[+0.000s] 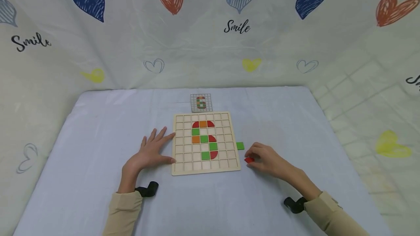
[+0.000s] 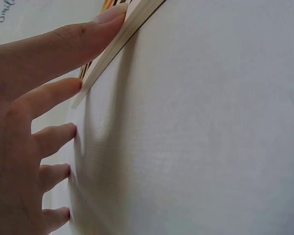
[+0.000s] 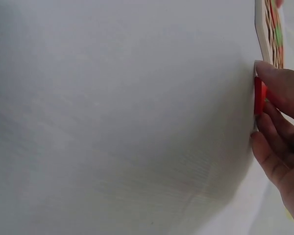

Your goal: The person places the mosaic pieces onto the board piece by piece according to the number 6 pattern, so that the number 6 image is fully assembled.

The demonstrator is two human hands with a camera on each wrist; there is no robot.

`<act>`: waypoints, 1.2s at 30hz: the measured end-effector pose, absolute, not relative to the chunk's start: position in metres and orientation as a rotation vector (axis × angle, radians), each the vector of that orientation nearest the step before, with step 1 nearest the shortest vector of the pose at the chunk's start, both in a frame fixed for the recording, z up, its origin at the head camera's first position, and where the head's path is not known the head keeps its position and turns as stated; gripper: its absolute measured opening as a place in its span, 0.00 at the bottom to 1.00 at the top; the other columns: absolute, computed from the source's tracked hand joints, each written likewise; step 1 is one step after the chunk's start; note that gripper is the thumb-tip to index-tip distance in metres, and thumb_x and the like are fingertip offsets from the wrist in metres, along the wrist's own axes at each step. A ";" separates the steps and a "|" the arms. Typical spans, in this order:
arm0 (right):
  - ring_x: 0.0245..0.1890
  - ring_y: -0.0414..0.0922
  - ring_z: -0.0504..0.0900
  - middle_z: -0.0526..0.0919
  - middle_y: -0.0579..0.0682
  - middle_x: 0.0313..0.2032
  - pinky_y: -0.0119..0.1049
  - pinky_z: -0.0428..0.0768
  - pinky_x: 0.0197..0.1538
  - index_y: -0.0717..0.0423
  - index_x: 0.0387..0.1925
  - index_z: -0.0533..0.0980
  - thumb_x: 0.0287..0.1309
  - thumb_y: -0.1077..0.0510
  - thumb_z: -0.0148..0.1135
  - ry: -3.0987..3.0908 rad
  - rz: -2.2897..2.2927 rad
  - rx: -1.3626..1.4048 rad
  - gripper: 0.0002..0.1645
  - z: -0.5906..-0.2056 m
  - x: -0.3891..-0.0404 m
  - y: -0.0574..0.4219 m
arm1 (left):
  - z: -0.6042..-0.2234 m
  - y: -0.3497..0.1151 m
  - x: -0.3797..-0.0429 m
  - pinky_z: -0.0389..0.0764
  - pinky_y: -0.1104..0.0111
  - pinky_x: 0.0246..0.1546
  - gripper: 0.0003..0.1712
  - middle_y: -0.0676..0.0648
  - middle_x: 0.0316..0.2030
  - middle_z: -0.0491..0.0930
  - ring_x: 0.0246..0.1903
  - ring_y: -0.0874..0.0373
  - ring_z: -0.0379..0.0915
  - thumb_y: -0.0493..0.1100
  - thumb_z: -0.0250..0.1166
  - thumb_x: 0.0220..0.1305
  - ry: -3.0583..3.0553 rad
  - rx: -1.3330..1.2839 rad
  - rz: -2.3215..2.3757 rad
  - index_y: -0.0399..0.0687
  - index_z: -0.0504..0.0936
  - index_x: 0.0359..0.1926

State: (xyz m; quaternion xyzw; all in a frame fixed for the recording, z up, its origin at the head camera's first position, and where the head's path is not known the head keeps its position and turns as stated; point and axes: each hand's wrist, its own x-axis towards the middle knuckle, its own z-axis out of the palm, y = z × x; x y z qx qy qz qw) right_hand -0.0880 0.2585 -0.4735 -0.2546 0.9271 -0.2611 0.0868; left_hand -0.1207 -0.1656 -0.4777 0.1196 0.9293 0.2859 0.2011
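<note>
A wooden grid board [image 1: 183, 168] lies mid-table, with red, orange and green tiles set in some of its squares. My left hand [image 1: 151, 153] is spread at its left side, thumb and index fingertip touching the edge; the left wrist view shows that thumb [image 2: 83, 41] on the wooden rim. To the right of the board my right hand [image 1: 267, 159] pinches a small red tile [image 1: 249, 160] between thumb and fingers. Low at the tabletop, the same red tile [image 3: 258, 95] shows its side in the right wrist view. A green square tile [image 1: 240, 145] lies against the board's right edge.
Behind the board lies a small gridded pattern card [image 1: 201, 103] with a coloured figure on it. A white cloth [image 1: 82, 177] covers the table. The backdrop [image 1: 203, 43] with printed hearts hangs behind it. Each wrist wears a black camera [image 1: 148, 189].
</note>
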 end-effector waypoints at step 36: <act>0.38 0.37 0.83 0.85 0.43 0.36 0.28 0.86 0.43 0.55 0.41 0.87 0.56 0.69 0.74 2.634 -1.025 -0.832 0.12 -0.466 -0.097 0.248 | -0.477 -0.165 -0.120 0.27 0.31 0.73 0.55 0.38 0.82 0.43 0.80 0.32 0.24 0.55 0.78 0.55 2.593 0.333 0.801 0.52 0.61 0.79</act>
